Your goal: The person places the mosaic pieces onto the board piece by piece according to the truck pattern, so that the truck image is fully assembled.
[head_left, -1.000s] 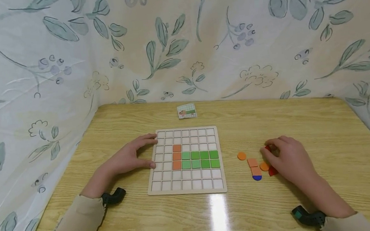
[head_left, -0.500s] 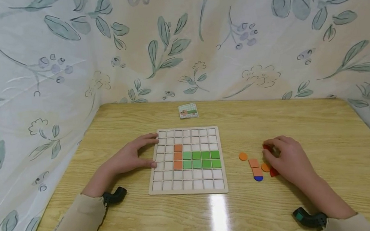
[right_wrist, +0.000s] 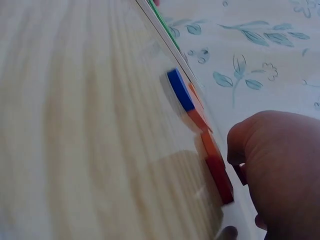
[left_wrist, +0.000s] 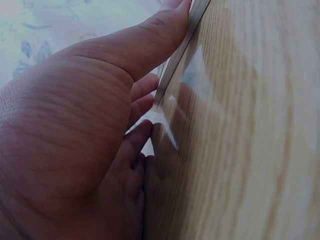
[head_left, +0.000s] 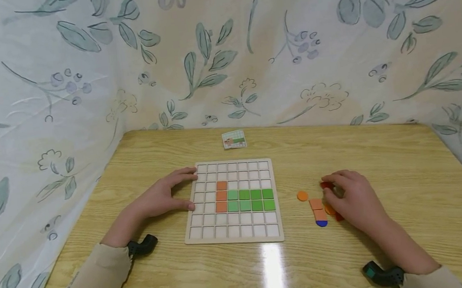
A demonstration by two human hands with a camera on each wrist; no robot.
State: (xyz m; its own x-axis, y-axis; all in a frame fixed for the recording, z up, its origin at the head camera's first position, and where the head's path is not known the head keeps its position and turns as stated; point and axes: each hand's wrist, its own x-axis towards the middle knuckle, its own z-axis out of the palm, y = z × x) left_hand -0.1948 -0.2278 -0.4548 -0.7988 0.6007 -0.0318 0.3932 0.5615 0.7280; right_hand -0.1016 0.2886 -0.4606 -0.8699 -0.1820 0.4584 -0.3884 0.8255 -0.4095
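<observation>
A wooden grid board [head_left: 232,233] lies on the table, with a column of orange squares [head_left: 221,195] and rows of light and dark green squares [head_left: 256,200] in its cells. My left hand [head_left: 158,198] rests at its left edge, thumb and fingertips touching the rim. To the right, my right hand [head_left: 357,199] pinches a red tile [head_left: 326,184] between thumb and fingers, just above the table. Close by lie an orange disc [head_left: 302,196], two salmon squares [head_left: 317,209] and a blue half-round piece [head_left: 321,223]. Another red piece [right_wrist: 220,181] and a second orange disc are partly hidden under this hand.
Behind the board lies a small picture card [head_left: 234,140] showing a coloured grid pattern. A patterned cloth [head_left: 222,60] hangs along the table's back and left side. The wooden table [head_left: 211,277] has a bright reflection near its front.
My right hand has moved slightly left with the red tile, covering more of the orange disc beneath it. The left hand and the board stay where they were.
</observation>
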